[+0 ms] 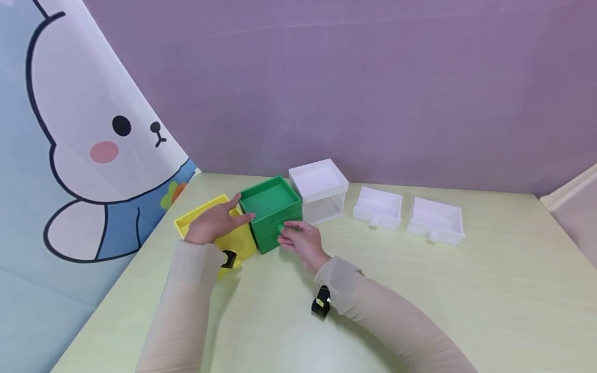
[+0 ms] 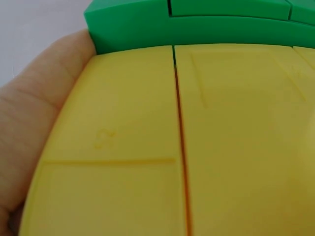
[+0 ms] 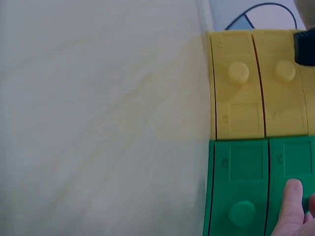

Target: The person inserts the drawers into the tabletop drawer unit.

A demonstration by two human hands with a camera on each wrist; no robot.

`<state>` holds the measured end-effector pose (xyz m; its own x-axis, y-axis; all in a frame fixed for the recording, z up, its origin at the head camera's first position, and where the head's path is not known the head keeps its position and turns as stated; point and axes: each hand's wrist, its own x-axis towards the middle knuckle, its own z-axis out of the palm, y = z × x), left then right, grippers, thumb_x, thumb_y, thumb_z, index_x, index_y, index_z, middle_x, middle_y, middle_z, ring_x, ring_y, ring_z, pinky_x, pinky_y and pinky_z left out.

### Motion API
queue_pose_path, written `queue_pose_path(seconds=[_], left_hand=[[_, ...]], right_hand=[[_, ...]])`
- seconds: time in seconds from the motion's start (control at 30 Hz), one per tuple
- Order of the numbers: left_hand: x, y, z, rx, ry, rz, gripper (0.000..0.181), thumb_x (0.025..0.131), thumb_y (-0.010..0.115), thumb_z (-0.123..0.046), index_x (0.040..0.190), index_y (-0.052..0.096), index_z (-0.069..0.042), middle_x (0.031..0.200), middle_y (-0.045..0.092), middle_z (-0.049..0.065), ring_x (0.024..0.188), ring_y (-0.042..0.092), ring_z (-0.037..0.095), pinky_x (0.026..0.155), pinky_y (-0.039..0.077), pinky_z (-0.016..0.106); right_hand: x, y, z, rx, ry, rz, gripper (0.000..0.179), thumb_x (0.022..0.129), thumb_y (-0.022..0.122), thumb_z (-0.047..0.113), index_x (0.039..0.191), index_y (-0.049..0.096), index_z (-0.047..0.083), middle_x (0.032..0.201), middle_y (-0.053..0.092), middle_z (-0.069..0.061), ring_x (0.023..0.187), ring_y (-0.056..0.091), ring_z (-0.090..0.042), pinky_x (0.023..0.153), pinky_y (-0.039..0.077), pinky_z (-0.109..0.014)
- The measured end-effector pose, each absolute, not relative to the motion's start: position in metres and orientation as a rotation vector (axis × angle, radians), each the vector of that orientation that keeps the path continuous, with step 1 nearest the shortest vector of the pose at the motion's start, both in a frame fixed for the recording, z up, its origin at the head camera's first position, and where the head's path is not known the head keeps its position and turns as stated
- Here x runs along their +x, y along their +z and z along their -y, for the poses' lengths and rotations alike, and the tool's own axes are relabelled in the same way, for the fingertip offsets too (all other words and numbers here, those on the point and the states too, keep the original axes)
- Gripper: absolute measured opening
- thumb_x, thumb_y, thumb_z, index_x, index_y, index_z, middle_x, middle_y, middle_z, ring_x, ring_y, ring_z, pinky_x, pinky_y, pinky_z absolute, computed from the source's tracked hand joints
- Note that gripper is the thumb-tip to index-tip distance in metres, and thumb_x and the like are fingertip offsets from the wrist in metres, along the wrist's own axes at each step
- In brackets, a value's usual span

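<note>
**Green drawer unit, steadied at its left edge and pinched by an upper knob**

Item: green drawer unit [image 1: 266, 235], upright on the worktop [image 1: 261, 321], set between a yellow drawer unit [image 1: 242, 241] and a white housing [image 1: 319, 181]. Two round knobs are shown on its front, one above the other; the upper knob [image 1: 281, 228] is pinched by the right hand [image 1: 305, 246], its thumb and forefinger drawn nearly together about it. By the left hand [image 1: 214, 223], the yellow unit is overlaid, fingers extended and thumb spread wide; the green unit's left edge is touched by the fingertips, and nothing is gripped.

Adjoining pieces: white housing, lower front uncovered; two white drawers, a nearer-in one [image 1: 378, 221] and an outer one [image 1: 436, 234], laid separately to its right, knobs facing the near side. Backing: purple cloth [image 1: 373, 103]; at left, a cartoon-printed cloth [image 1: 84, 88].
</note>
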<state>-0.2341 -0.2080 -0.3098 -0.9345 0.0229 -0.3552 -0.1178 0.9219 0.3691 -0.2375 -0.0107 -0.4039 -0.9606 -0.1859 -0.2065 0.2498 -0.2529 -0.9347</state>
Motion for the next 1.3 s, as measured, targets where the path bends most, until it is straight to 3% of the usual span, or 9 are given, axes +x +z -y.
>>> queue_pose_path(seconds=[0.43, 0.6, 0.73, 0.87, 1.3], left_hand=[[-0.237, -0.307, 0.203, -0.062, 0.591, -2.733, 0.086, 0.092, 0.045, -0.062, 0.155, 0.01, -0.016, 0.076, 0.056, 0.011, 0.065, 0.044, 0.02, 0.058, 0.032, 0.032], [-0.235, -0.304, 0.202, -0.093, 0.578, -2.743, 0.086, 0.091, 0.045, -0.064, 0.155, 0.011, -0.018, 0.089, 0.062, 0.015, 0.073, 0.051, 0.024, 0.057, 0.035, 0.032], [-0.232, -0.296, 0.197, -0.126, 0.498, -2.759, 0.083, 0.091, 0.045, -0.063, 0.155, 0.016, -0.018, 0.125, 0.058, 0.021, 0.103, 0.055, 0.037, 0.069, 0.047, 0.04], [-0.236, -0.286, 0.186, -0.14, 0.476, -2.794, 0.077, 0.093, 0.045, -0.059, 0.154, 0.02, -0.018, 0.147, 0.038, 0.023, 0.124, 0.042, 0.045, 0.088, 0.043, 0.056], [-0.282, -0.28, 0.13, 0.151, 0.603, -2.857, 0.068, 0.098, 0.042, -0.052, 0.154, 0.023, -0.019, 0.154, 0.03, 0.013, 0.137, 0.029, 0.04, 0.103, 0.03, 0.058]], right_hand=[[-0.245, -0.399, -0.013, 0.033, -2.281, -1.741, 0.029, 0.091, 0.058, -0.005, 0.119, 0.057, -0.012, 0.092, 0.068, -0.022, 0.066, 0.065, -0.011, 0.067, 0.055, -0.025], [-0.257, -0.396, -0.048, 0.037, -2.235, -1.846, 0.035, 0.091, 0.06, -0.002, 0.123, 0.055, -0.014, 0.09, 0.069, -0.021, 0.064, 0.065, -0.008, 0.064, 0.054, -0.023], [-0.264, -0.394, -0.087, 0.046, -2.12, -1.943, 0.04, 0.092, 0.059, 0.0, 0.129, 0.051, -0.014, 0.095, 0.069, -0.023, 0.066, 0.066, -0.008, 0.067, 0.054, -0.023], [-0.271, -0.393, -0.128, 0.034, -2.012, -2.032, 0.044, 0.092, 0.06, 0.001, 0.131, 0.048, -0.014, 0.095, 0.07, -0.02, 0.068, 0.066, -0.009, 0.068, 0.055, -0.025], [-0.279, -0.39, -0.21, 0.037, -1.824, -2.195, 0.049, 0.093, 0.059, 0.006, 0.135, 0.044, -0.013, 0.104, 0.069, -0.017, 0.079, 0.068, -0.011, 0.075, 0.054, -0.026]])
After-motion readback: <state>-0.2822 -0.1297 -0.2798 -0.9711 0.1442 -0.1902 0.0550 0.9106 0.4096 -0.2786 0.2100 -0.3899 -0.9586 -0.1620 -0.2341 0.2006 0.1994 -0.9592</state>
